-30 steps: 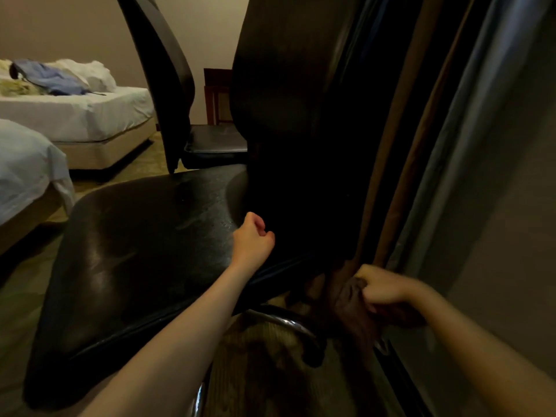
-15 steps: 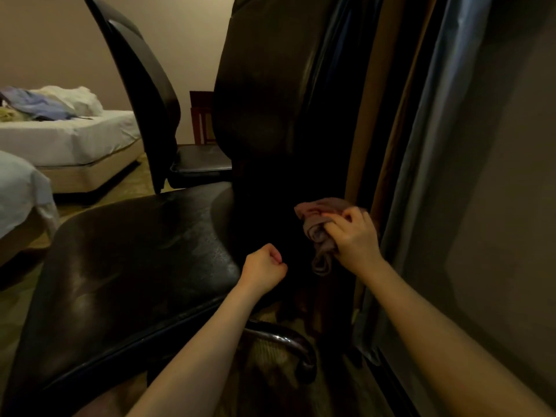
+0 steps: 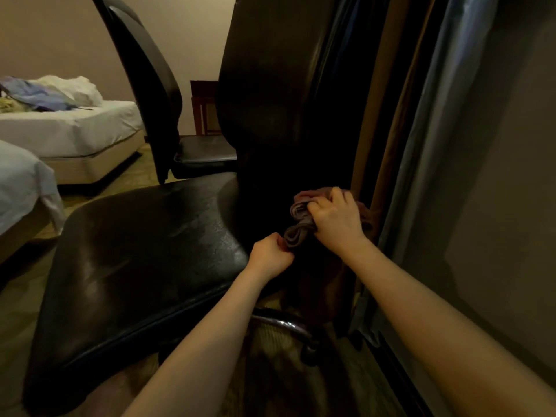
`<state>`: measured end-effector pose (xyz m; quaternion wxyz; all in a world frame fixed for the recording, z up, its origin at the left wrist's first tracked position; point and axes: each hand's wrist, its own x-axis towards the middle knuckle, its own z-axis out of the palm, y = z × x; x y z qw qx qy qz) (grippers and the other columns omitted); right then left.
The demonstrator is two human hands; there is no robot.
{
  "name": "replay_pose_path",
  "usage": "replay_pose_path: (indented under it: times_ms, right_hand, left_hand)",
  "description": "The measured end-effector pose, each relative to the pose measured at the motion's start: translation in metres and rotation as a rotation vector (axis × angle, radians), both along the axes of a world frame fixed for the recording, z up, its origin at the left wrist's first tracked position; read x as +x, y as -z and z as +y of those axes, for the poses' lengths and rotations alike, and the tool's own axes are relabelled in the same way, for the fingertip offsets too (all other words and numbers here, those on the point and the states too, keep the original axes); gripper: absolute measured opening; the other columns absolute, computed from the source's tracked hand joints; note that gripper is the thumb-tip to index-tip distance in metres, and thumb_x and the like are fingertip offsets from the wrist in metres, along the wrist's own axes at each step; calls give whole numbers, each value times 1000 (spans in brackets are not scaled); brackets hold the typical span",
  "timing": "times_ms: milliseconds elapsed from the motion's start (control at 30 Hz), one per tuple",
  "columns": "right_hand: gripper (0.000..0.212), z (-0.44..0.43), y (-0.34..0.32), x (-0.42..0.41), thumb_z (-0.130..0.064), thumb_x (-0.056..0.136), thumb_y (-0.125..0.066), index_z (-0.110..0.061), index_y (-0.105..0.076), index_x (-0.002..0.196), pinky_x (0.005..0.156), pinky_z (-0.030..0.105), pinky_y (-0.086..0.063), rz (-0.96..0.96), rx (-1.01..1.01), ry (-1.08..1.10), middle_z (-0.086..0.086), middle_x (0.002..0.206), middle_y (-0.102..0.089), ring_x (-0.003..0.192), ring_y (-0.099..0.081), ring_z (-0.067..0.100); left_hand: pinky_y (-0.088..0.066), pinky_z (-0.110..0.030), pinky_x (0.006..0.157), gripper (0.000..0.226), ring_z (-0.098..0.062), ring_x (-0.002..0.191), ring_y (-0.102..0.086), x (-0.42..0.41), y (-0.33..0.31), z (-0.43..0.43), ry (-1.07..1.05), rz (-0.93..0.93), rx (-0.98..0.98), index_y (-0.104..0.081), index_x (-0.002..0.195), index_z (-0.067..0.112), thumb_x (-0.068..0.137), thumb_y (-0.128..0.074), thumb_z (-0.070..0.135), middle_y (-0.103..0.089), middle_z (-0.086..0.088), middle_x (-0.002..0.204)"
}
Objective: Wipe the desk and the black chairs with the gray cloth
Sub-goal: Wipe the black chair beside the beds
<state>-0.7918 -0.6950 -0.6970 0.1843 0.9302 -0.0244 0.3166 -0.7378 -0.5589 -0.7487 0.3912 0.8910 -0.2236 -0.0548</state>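
A person's right hand clenches the bunched gray cloth against the lower backrest of the nearer black chair, beside the curtain; a second ago that hand was down near the chair's base, and it has since risen; the left hand, fingers curled, has moved up to the cloth's hanging end, though whether it pinches it cannot be told; a backrest wipe, or a regathering of the cloth, looks imminent; the second black chair waits behind; no desk is in view.
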Motion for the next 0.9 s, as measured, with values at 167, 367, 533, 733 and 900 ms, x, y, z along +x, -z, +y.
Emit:
replay_pose_path:
  times_ms: [167, 367, 533, 733, 900]
  right_hand:
    - [25, -11, 28, -26, -25, 77, -64, -14, -66, 100, 77, 32, -46, 326, 330, 138, 7, 98, -66, 100, -58, 30]
    - [21, -44, 21, -43, -22, 81, -53, -10, -61, 97, 69, 30, -45, 611, 508, 393, 9, 94, -60, 96, -62, 30]
    - [8, -53, 1, -38, -15, 81, -52, -11, -58, 78, 55, 24, -39, 536, 1022, 478, 5, 76, -53, 73, -55, 25]
    - [17, -40, -49, -46, -6, 76, -55, -14, -51, 61, 56, 24, -41, 613, 1264, 496, 5, 73, -54, 74, -57, 23]
    - [19, -20, -121, -57, -6, 75, -58, -16, -53, 60, 59, 24, -42, 642, 1355, 485, 2, 71, -57, 74, -58, 19]
  left_hand:
    - [-40, -22, 71, 6, -14, 80, -52, 7, -1, 1, 27, 100, 29, -54, 81, 17, 84, -58, 13, -51, 6, 72]
    - [-46, -28, 69, 22, -14, 69, -50, 28, -26, -16, 136, 202, 105, -47, 68, 18, 87, -51, 8, -48, 2, 70]
    - [-40, -20, 56, 30, -10, 59, -41, 14, -52, -39, 254, 275, 294, -41, 66, 18, 90, -44, 0, -40, 2, 67]
    - [-50, -23, 67, 24, -19, 96, -58, -16, -126, -39, 283, 492, 365, -53, 110, 15, 92, -46, 2, -58, -7, 109]
    - [-30, -53, 103, 57, -31, 127, -44, -56, -199, -30, 52, 986, 203, -35, 142, 16, 96, -37, 50, -45, -12, 140]
